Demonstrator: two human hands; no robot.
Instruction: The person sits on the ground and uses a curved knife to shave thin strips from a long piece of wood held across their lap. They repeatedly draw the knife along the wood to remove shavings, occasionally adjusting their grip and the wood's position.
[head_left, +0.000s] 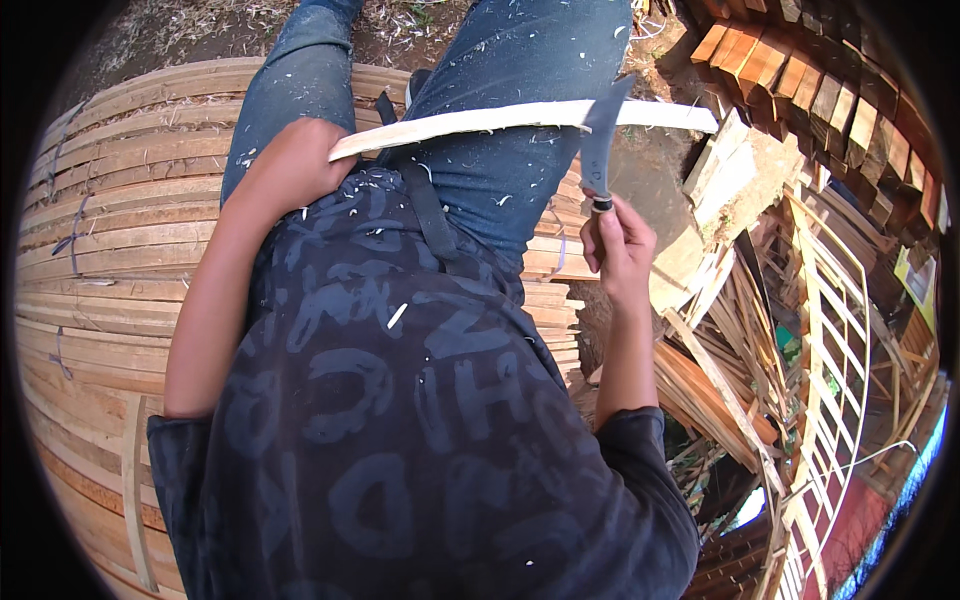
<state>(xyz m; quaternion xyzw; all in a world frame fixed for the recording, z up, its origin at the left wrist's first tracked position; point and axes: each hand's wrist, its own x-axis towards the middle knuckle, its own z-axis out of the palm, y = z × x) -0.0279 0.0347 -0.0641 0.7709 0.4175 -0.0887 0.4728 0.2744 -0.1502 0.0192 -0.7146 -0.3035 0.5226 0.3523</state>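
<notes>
A long pale wooden strip (470, 121) lies across my jeans-covered thighs, reaching from my left hand out to the right past my leg. My left hand (303, 160) is closed at its near left end, with the fingertips partly hidden. In my right hand (624, 248) is the dark handle of a large knife (603, 135), its broad grey blade pointing up and away. The blade crosses in front of the strip, toward its right part; whether the edge touches the wood I cannot tell. Small pale shavings dot my jeans and dark shirt.
Stacked wooden slats (120, 225), tied in bundles, lie beneath and left of me. A light-coloured wood block (722, 180) is beside my right knee. Sawn timber (790, 75) is piled at the far right. Loose strips (735, 340) and a slatted wooden frame (835, 340) lie near my right arm.
</notes>
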